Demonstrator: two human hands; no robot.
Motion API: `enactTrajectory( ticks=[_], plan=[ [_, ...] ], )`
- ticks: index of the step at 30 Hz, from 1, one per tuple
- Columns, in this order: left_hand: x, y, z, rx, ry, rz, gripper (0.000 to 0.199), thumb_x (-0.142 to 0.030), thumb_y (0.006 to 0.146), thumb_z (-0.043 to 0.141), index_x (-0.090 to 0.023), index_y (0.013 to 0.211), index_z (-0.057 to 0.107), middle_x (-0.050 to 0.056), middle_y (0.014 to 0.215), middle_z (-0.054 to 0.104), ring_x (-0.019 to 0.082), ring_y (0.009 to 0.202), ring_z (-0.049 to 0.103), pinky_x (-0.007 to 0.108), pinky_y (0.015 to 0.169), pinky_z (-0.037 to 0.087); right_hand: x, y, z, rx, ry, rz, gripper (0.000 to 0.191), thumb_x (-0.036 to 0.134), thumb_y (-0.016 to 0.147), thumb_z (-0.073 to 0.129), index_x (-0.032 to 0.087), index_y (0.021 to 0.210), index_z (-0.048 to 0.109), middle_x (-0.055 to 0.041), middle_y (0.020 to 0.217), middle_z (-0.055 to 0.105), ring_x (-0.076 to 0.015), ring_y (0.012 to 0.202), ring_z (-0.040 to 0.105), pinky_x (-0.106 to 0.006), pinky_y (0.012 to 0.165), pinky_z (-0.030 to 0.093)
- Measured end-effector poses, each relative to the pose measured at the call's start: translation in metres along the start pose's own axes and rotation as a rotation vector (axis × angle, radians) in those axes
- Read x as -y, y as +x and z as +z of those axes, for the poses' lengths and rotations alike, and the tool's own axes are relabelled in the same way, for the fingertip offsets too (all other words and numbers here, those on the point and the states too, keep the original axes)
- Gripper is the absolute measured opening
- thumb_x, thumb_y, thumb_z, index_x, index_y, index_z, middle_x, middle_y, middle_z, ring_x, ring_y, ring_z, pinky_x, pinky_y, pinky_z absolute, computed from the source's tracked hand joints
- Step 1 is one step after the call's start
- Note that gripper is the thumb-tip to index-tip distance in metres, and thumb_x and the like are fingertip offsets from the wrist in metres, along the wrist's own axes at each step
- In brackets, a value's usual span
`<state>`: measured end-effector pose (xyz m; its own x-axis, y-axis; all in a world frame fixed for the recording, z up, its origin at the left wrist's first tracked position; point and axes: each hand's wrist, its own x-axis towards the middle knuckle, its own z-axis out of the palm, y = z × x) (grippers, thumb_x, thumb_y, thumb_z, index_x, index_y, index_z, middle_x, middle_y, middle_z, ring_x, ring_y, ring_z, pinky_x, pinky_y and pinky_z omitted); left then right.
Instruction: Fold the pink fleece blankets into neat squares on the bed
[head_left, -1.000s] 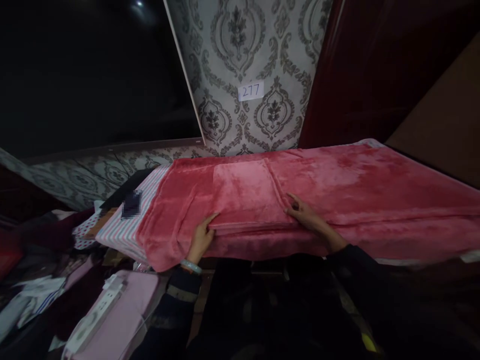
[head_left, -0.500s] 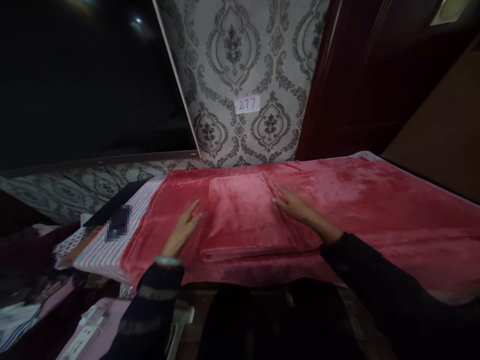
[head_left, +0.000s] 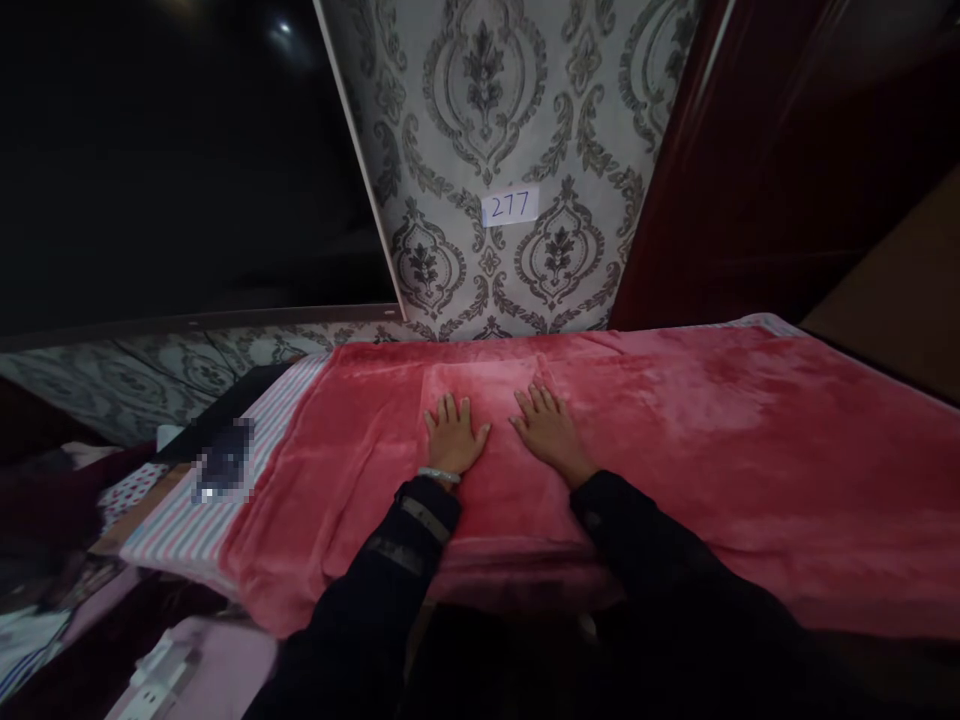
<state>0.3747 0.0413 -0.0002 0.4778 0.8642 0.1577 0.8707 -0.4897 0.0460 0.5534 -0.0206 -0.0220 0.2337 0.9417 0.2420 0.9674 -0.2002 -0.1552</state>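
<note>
A folded red plush piece [head_left: 495, 510] lies in the middle of a larger red plush blanket [head_left: 750, 450] spread over the surface. My left hand [head_left: 454, 437] rests flat on the left part of the folded piece, fingers spread and palm down. Flat on its right part lies my right hand [head_left: 551, 430], also with fingers spread. A gap of pink fabric shows between the two thumbs. Neither hand holds anything. The near edge of the folded piece is partly hidden by my sleeves.
Striped cloth [head_left: 180, 530] sticks out at the left, with a blurred-out dark item [head_left: 225, 460] on it. A white power strip [head_left: 157, 685] lies lower left. Behind stand a large dark screen [head_left: 187, 170] and a patterned wall with a "277" label [head_left: 510, 205].
Both hands have moved inward, from beside the folded piece onto its top, and now lie flat. Creases have formed in the blanket at the left. The view has shifted slightly.
</note>
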Motion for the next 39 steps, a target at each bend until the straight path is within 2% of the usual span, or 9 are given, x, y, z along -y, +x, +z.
enactTrajectory(
  ticks=[4, 8, 10, 13, 22, 26, 29, 33, 39],
  plan=[
    [0.000, 0.003, -0.003, -0.022, -0.015, 0.012, 0.070, -0.055, 0.099, 0.037, -0.015, 0.156, 0.036, 0.025, 0.163, 0.029, 0.040, 0.153, 0.022, 0.065, 0.119, 0.019, 0.001, 0.004, -0.010, 0.066, -0.024, -0.004, 0.060, 0.043, 0.104, 0.036, 0.015, 0.157, 0.036, -0.0172, 0.164, 0.030, -0.0319, 0.153, 0.021, -0.053, 0.120, 0.018],
    [-0.001, 0.002, -0.004, -0.048, -0.020, 0.008, 0.065, -0.054, 0.099, 0.040, -0.022, 0.155, 0.040, 0.023, 0.163, 0.031, 0.041, 0.152, 0.024, 0.066, 0.118, 0.022, 0.005, 0.025, -0.031, 0.202, -0.005, -0.008, 0.057, 0.039, 0.100, 0.045, 0.017, 0.153, 0.044, -0.0192, 0.157, 0.041, -0.0351, 0.146, 0.036, -0.056, 0.116, 0.027],
    [-0.001, 0.001, -0.004, -0.068, -0.010, 0.011, 0.063, -0.053, 0.099, 0.041, -0.023, 0.154, 0.042, 0.022, 0.162, 0.033, 0.040, 0.152, 0.025, 0.066, 0.117, 0.023, 0.011, 0.046, -0.042, 0.183, 0.001, -0.029, 0.059, 0.038, 0.099, 0.048, 0.018, 0.154, 0.042, -0.0182, 0.155, 0.045, -0.0339, 0.145, 0.037, -0.054, 0.117, 0.025],
    [0.000, 0.001, -0.003, -0.082, 0.003, 0.024, 0.063, -0.053, 0.099, 0.041, -0.023, 0.153, 0.044, 0.021, 0.161, 0.035, 0.040, 0.151, 0.026, 0.067, 0.117, 0.023, 0.019, 0.077, -0.046, 0.093, 0.016, -0.035, 0.061, 0.042, 0.102, 0.043, 0.020, 0.158, 0.034, -0.0149, 0.163, 0.034, -0.0317, 0.151, 0.025, -0.055, 0.121, 0.016],
    [0.003, 0.002, -0.001, -0.058, -0.028, 0.041, 0.062, -0.052, 0.098, 0.042, -0.025, 0.154, 0.042, 0.017, 0.164, 0.032, 0.041, 0.152, 0.024, 0.069, 0.117, 0.022, -0.006, 0.085, 0.007, -0.040, 0.052, 0.125, 0.060, 0.047, 0.104, 0.034, 0.011, 0.150, 0.045, -0.0202, 0.157, 0.041, -0.0323, 0.148, 0.031, -0.055, 0.117, 0.023],
    [0.007, 0.009, -0.007, 0.087, -0.115, -0.001, 0.063, -0.051, 0.098, 0.043, -0.024, 0.155, 0.040, 0.015, 0.165, 0.028, 0.039, 0.154, 0.020, 0.067, 0.119, 0.021, -0.007, 0.088, 0.012, -0.032, 0.054, 0.127, 0.060, 0.047, 0.105, 0.034, 0.011, 0.151, 0.045, -0.0200, 0.158, 0.040, -0.0332, 0.148, 0.030, -0.056, 0.117, 0.022],
    [0.007, 0.031, -0.024, 0.132, -0.200, -0.004, 0.059, -0.045, 0.099, 0.042, -0.022, 0.153, 0.041, 0.016, 0.163, 0.033, 0.035, 0.152, 0.027, 0.063, 0.119, 0.027, -0.006, 0.088, 0.012, -0.027, 0.065, 0.125, 0.061, 0.046, 0.105, 0.034, 0.009, 0.151, 0.044, -0.0206, 0.159, 0.039, -0.0337, 0.149, 0.029, -0.058, 0.117, 0.022],
    [0.004, 0.075, -0.039, 0.047, -0.181, 0.004, 0.058, -0.039, 0.100, 0.039, -0.013, 0.152, 0.042, 0.020, 0.162, 0.033, 0.032, 0.153, 0.026, 0.060, 0.122, 0.024, -0.008, 0.087, 0.015, -0.054, 0.078, 0.128, 0.061, 0.048, 0.104, 0.034, 0.010, 0.151, 0.045, -0.0209, 0.158, 0.039, -0.0335, 0.149, 0.029, -0.057, 0.117, 0.021],
    [0.015, 0.101, -0.006, 0.100, -0.046, -0.176, 0.065, -0.048, 0.101, 0.032, -0.013, 0.156, 0.035, 0.016, 0.165, 0.029, 0.031, 0.155, 0.021, 0.063, 0.121, 0.024, -0.010, 0.090, 0.016, 0.001, 0.061, 0.157, 0.064, 0.049, 0.105, 0.029, 0.010, 0.154, 0.040, -0.0184, 0.161, 0.035, -0.0308, 0.150, 0.027, -0.054, 0.119, 0.019]
  ],
)
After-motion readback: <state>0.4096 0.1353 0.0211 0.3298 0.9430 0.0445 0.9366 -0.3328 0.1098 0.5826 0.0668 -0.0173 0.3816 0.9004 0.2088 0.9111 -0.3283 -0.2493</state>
